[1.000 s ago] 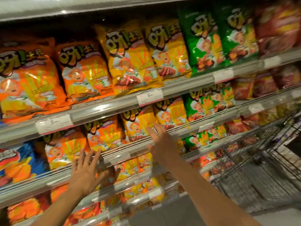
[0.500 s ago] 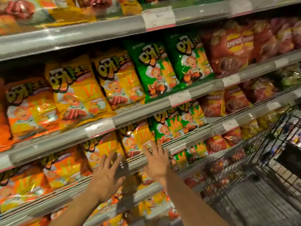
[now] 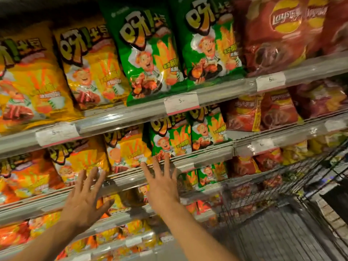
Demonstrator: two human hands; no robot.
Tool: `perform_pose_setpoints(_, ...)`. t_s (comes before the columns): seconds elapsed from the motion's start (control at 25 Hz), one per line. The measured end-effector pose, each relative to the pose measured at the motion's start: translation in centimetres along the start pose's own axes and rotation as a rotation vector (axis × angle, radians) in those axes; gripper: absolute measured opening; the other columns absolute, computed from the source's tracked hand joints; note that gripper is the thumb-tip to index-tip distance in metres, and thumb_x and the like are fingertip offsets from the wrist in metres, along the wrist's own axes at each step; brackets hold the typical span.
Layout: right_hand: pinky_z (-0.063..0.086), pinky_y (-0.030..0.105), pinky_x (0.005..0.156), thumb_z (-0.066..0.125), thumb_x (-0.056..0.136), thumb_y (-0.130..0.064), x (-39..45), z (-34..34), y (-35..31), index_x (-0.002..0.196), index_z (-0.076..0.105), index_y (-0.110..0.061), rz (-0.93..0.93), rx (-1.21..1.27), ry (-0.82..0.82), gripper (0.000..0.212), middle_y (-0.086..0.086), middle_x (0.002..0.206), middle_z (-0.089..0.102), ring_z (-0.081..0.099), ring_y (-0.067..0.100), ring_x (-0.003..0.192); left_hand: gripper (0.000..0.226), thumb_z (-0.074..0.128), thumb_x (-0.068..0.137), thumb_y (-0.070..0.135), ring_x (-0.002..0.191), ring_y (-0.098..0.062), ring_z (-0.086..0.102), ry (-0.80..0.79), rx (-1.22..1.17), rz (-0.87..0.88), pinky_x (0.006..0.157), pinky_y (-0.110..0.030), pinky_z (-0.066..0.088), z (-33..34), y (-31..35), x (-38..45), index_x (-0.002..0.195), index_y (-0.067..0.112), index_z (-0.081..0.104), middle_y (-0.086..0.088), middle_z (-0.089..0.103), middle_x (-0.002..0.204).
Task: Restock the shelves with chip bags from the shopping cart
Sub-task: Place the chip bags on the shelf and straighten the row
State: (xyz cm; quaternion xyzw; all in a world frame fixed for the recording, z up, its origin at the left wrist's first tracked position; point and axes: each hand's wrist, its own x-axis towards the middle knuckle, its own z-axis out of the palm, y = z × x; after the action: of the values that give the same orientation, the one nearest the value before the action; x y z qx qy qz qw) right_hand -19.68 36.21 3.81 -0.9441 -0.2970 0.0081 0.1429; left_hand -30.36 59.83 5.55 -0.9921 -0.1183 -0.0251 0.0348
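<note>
Both hands are empty with fingers spread flat: left hand [image 3: 85,197] and right hand [image 3: 162,187] are up against the shelf edge [image 3: 131,178]. Chip bags [image 3: 130,147] sit upright on the shelves, wire shopping cart [image 3: 282,213] off to the right.

Dim aisle — grey metal shelf rails [image 3: 120,119] ran in tiers, white price tags [image 3: 181,103] clipped on, glare along their edges.

Left grip [image 3: 85,196] and right grip [image 3: 162,185] raised side by side, backs showing, fingers spread straight, holding nothing.
</note>
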Motion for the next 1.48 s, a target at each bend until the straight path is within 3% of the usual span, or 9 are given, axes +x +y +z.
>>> perform_pose_setpoints(0.24, -0.021, 0.069, 0.109, 0.060, 0.096, -0.022, 0.1, 1.5, 0.3, 0.151, -0.027, -0.041, -0.019, 0.043, 0.080, 0.105, 0.002, 0.161, -0.032, -0.051, 0.039, 0.135, 0.110, 0.014, 0.087, 0.085, 0.150, -0.050, 0.016, 0.180, 0.062, -0.021, 0.111, -0.070, 0.031, 2.7, 2.1, -0.3, 0.154, 0.000, 0.035, -0.024, 0.031, 0.161)
perform_pose_setpoints(0.52, -0.037, 0.064, 0.099, 0.054, 0.096, -0.014, 1.0, 2.4, 0.7, 0.153, -0.022, -0.040, -0.081, 0.132, 0.115, 0.098, 0.003, 0.166, -0.025, -0.061, 0.033, 0.125, 0.103, 0.028, 0.084, 0.085, 0.153, -0.045, 0.018, 0.472, 0.030, -0.023, 0.124, -0.058, 0.016, 7.3, 1.1, 1.5, 0.156, 0.011, 0.029, -0.012, 0.020, 0.168)
perform_pose_setpoints(0.6, -0.035, 0.066, 0.101, 0.054, 0.095, -0.013, 0.9, 2.7, 0.6, 0.154, -0.019, -0.040, -0.076, 0.122, 0.149, 0.098, 0.001, 0.166, -0.024, -0.061, 0.033, 0.125, 0.099, 0.027, 0.085, 0.084, 0.155, -0.040, 0.013, 0.528, -0.035, -0.012, 0.126, -0.056, 0.014, 8.1, 1.4, 1.5, 0.158, 0.017, 0.028, -0.009, 0.016, 0.169)
perform_pose_setpoints(0.76, -0.020, 0.070, 0.110, 0.059, 0.088, -0.009, 0.4, 2.6, 0.6, 0.156, -0.016, -0.039, -0.059, 0.014, 0.252, 0.105, 0.002, 0.166, -0.023, -0.051, 0.037, 0.136, 0.101, 0.027, 0.088, 0.080, 0.155, -0.042, 0.010, 0.543, -0.054, 0.021, 0.128, -0.047, 0.005, 7.3, 1.2, 1.3, 0.155, 0.005, 0.033, -0.014, 0.016, 0.168)
perform_pose_setpoints(0.88, -0.012, 0.066, 0.116, 0.059, 0.091, -0.016, -0.5, 4.3, 0.5, 0.159, -0.008, -0.033, -0.065, 0.044, 0.391, 0.097, 0.006, 0.167, -0.019, -0.035, 0.037, 0.146, 0.089, 0.037, 0.091, 0.068, 0.155, -0.040, 0.011, 0.578, -0.093, 0.102, 0.124, -0.057, 0.017, 7.3, 1.2, 0.0, 0.160, 0.014, 0.024, -0.010, 0.014, 0.169)
perform_pose_setpoints(1.04, 0.012, 0.058, 0.123, 0.063, 0.090, -0.025, -5.1, 11.4, 2.5, 0.159, 0.026, -0.025, -0.028, 0.193, 0.459, 0.078, 0.011, 0.168, 0.010, 0.001, 0.034, 0.156, 0.079, 0.039, 0.094, 0.061, 0.155, -0.037, 0.016, 0.408, -0.193, 0.283, 0.112, -0.067, 0.035, 13.9, 3.1, -4.6, 0.161, 0.021, 0.024, -0.008, 0.022, 0.167)
perform_pose_setpoints(1.24, -0.001, 0.040, 0.127, 0.042, 0.101, -0.048, -9.4, 17.3, 10.3, 0.161, -0.002, -0.024, 0.189, 0.029, 0.132, 0.078, 0.006, 0.169, -0.006, -0.009, 0.025, 0.156, 0.085, 0.015, 0.096, 0.073, 0.149, -0.041, 0.029, 0.084, -0.124, 0.199, 0.097, -0.068, 0.048, 21.4, 3.9, -8.2, 0.156, 0.017, 0.036, -0.015, 0.036, 0.160)
perform_pose_setpoints(1.36, 0.007, 0.046, 0.127, 0.048, 0.097, -0.049, -8.5, 17.3, 12.9, 0.160, -0.001, -0.025, 0.175, 0.027, 0.130, 0.083, 0.010, 0.169, -0.006, -0.007, 0.030, 0.156, 0.092, 0.009, 0.091, 0.079, 0.150, -0.040, 0.026, 0.027, -0.092, 0.135, 0.101, -0.065, 0.047, 23.0, 3.8, -8.2, 0.160, 0.020, 0.028, -0.012, 0.032, 0.163)
perform_pose_setpoints(1.48, 0.014, 0.053, 0.124, 0.062, 0.090, -0.046, -5.7, 16.2, 14.2, 0.161, 0.006, -0.025, 0.102, -0.036, 0.240, 0.092, 0.017, 0.167, 0.000, -0.004, 0.035, 0.155, 0.093, 0.011, 0.093, 0.077, 0.143, -0.049, 0.036, 0.031, -0.096, 0.139, 0.094, -0.069, 0.049, 23.7, 5.4, -6.4, 0.154, 0.013, 0.041, -0.021, 0.042, 0.155)
